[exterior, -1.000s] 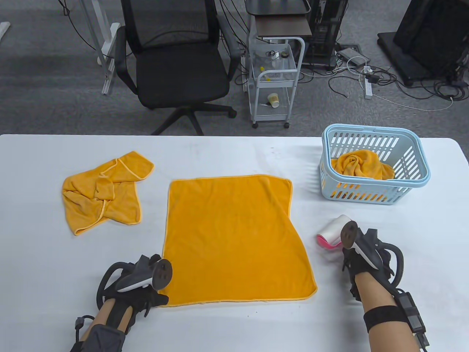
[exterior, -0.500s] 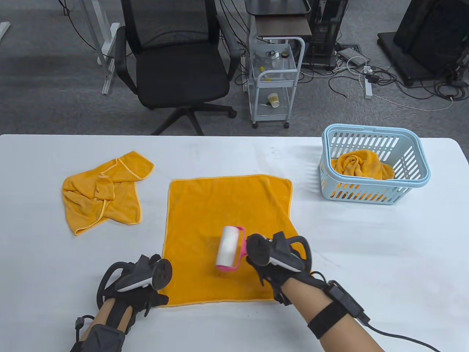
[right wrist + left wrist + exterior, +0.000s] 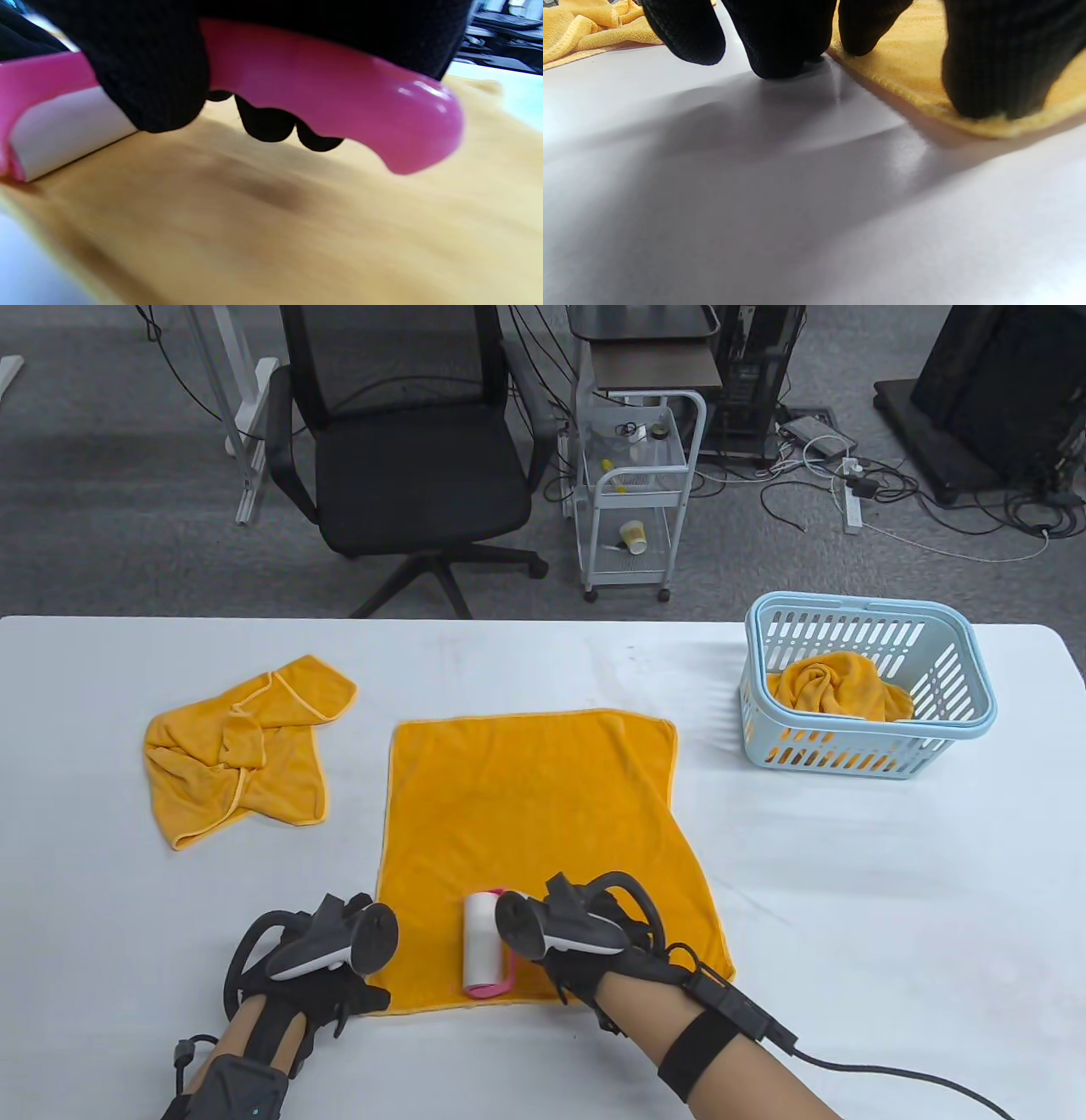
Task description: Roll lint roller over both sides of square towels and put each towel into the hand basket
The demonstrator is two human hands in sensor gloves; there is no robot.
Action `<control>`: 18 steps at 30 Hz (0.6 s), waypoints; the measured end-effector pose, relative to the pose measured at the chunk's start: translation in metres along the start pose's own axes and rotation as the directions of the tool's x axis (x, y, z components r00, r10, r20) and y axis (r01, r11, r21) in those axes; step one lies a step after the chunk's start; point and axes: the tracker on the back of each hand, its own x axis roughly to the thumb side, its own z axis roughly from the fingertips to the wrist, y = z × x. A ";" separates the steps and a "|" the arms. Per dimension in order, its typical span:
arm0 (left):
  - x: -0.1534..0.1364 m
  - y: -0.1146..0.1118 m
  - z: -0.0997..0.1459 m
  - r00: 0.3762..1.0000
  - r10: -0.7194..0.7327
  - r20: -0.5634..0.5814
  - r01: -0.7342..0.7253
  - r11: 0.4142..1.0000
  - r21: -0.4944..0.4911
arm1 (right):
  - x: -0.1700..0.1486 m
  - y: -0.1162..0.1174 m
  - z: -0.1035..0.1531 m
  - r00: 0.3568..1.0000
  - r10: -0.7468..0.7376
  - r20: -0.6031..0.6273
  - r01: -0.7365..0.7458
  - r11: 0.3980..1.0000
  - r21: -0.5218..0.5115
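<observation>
An orange square towel (image 3: 543, 831) lies flat in the middle of the white table (image 3: 891, 882). My right hand (image 3: 585, 954) grips the pink handle (image 3: 322, 97) of a lint roller (image 3: 481, 943), whose white roll rests on the towel near its front edge. My left hand (image 3: 339, 976) presses the towel's front left corner (image 3: 988, 123) with straight fingertips (image 3: 984, 84), some of them on the bare table. A second orange towel (image 3: 237, 746) lies crumpled at the left. A light blue hand basket (image 3: 865, 687) at the right holds another orange towel (image 3: 836, 683).
Beyond the table's far edge stand a black office chair (image 3: 399, 449) and a small white cart (image 3: 632, 492). Cables lie on the grey floor at the back right. A black cable (image 3: 891, 1069) trails from my right wrist over the table's front.
My right hand carried the lint roller from the bare table at the right onto the towel, then down to its front edge. The left hand has stayed on the corner.
</observation>
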 end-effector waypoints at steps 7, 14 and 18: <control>0.000 0.000 0.000 1.000 -0.004 -0.001 0.004 1.000 0.000 | -0.081 -0.001 0.030 0.938 0.273 -0.213 -0.203 0.932 0.302; 0.000 0.000 0.000 1.000 -0.007 0.000 0.007 1.000 0.000 | -0.079 -0.020 0.018 0.947 0.223 -0.233 -0.173 0.961 0.215; 0.000 0.000 0.000 1.000 -0.002 0.002 0.002 1.000 0.000 | -0.031 -0.029 -0.017 0.990 0.013 -0.142 -0.016 1.000 -0.021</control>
